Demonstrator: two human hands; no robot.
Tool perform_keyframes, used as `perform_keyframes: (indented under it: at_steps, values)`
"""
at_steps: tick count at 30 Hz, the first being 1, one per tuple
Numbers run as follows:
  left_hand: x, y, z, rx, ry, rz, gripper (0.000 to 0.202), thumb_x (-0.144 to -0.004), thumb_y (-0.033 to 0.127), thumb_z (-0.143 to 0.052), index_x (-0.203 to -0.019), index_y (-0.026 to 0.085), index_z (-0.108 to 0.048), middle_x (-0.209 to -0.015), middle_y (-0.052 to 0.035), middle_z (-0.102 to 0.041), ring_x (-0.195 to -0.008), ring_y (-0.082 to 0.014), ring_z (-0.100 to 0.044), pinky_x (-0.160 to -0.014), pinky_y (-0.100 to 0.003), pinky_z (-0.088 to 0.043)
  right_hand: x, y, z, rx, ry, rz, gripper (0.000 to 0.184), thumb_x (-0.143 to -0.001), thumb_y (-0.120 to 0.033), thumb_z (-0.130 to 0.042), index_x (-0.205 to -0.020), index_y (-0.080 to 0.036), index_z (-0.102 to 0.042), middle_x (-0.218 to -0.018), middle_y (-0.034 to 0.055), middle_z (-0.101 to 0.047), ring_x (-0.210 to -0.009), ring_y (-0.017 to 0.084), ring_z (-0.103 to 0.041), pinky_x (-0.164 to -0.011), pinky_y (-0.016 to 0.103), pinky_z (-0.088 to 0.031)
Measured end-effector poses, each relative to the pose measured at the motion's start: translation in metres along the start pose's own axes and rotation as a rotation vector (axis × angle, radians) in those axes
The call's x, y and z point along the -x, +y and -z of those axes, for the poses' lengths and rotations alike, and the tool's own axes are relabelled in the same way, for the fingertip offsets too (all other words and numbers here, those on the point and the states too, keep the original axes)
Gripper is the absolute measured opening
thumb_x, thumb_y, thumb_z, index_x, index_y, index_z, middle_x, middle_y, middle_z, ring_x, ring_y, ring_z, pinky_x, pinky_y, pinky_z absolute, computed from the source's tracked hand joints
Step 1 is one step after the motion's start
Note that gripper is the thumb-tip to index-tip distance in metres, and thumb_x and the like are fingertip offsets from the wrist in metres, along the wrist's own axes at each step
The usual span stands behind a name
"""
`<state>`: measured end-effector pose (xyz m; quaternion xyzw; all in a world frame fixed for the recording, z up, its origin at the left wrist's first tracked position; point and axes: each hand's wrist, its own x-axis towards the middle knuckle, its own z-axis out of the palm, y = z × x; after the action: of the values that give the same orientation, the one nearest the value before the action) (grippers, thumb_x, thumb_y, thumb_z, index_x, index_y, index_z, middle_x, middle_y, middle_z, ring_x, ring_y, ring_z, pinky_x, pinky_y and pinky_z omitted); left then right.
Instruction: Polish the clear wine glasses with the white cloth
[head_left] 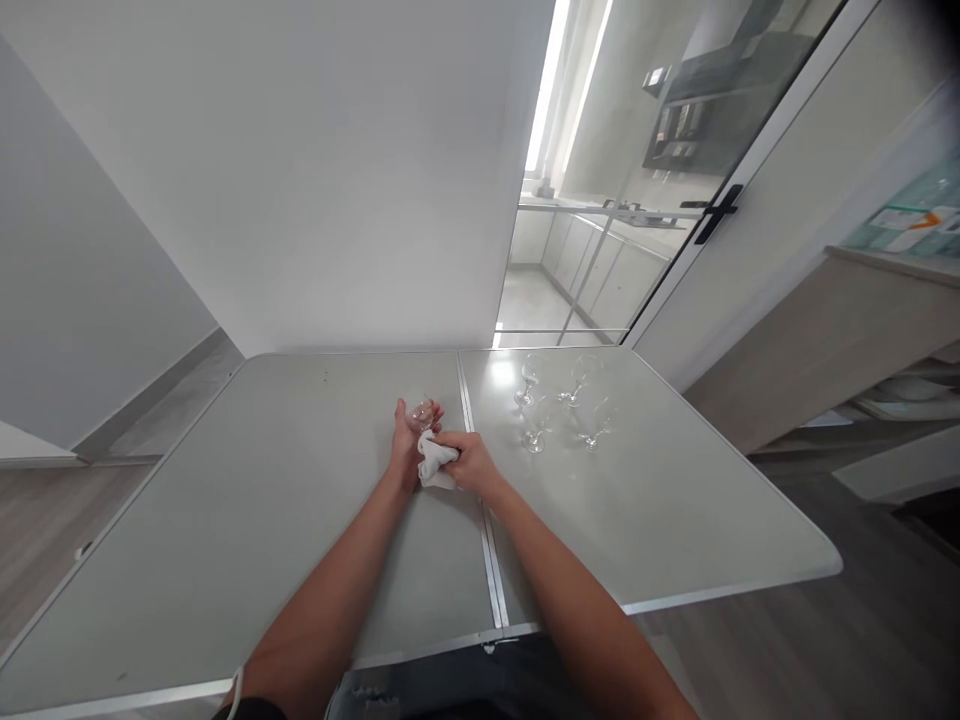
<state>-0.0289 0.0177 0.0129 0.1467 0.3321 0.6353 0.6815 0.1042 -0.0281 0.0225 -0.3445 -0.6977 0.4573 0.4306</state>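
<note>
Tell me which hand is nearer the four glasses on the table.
Right. The right hand, gripping a white cloth, is left of the four glasses; the left hand, holding another glass, is farther left of them.

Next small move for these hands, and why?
Probably a gentle wipe of the held glass with the white cloth: the left hand has the glass, and the right hand pinches the cloth close by its near end.
</note>
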Motion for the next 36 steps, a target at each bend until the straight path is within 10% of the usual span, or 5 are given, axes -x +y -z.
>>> perform_keyframes:
  at_steps: [10,17,25,31,36]
  values:
    - [-0.011,0.000,0.013,0.026,-0.077,0.032,0.056,-0.087,0.070,-0.052,-0.088,0.015,-0.066,-0.077,-0.0062,-0.069,-0.069,-0.0150,-0.069,-0.058,-0.024,-0.050,0.001,0.003,0.000,-0.201,-0.123,-0.062,0.044,-0.070,-0.017,-0.049,-0.105,-0.019,-0.077,-0.094,0.0040,-0.072,-0.091,0.021,-0.064,-0.077,0.030,-0.049]
    - [-0.008,0.000,0.010,0.040,-0.123,-0.019,0.055,-0.087,0.069,-0.056,-0.099,0.017,-0.068,-0.098,-0.0077,-0.072,-0.081,-0.0153,-0.069,-0.068,-0.026,-0.055,0.001,0.001,0.002,-0.052,0.346,-0.076,0.027,-0.066,-0.016,-0.054,-0.076,-0.017,-0.078,-0.067,-0.0011,-0.066,-0.064,0.016,-0.056,-0.058,0.025,-0.041]
    - [-0.005,0.005,0.008,0.087,-0.105,-0.111,0.055,-0.092,0.068,-0.048,-0.104,0.018,-0.066,-0.109,-0.0097,-0.072,-0.082,-0.0157,-0.069,-0.067,-0.026,-0.054,0.007,-0.005,0.001,0.112,0.489,-0.064,0.027,-0.079,-0.021,-0.052,-0.090,-0.021,-0.077,-0.085,0.0041,-0.071,-0.079,0.022,-0.061,-0.078,0.032,-0.048]
    - [0.002,0.003,0.004,0.057,-0.116,-0.175,0.054,-0.090,0.068,-0.052,-0.105,0.019,-0.067,-0.118,-0.0088,-0.071,-0.096,-0.0176,-0.069,-0.082,-0.027,-0.054,0.000,-0.013,-0.001,0.210,0.278,0.110,0.049,-0.073,-0.017,-0.061,-0.121,-0.023,-0.066,-0.127,0.0087,-0.065,-0.115,0.025,-0.060,-0.099,0.035,-0.046]
    - [0.008,0.006,-0.001,0.004,-0.101,-0.200,0.054,-0.092,0.068,-0.049,-0.104,0.019,-0.068,-0.126,-0.0091,-0.069,-0.114,-0.0206,-0.065,-0.084,-0.027,-0.052,-0.003,-0.015,-0.014,0.192,0.165,-0.112,0.038,-0.077,-0.029,-0.067,-0.114,-0.022,-0.064,-0.098,0.0041,-0.070,-0.086,0.021,-0.064,-0.081,0.033,-0.050]
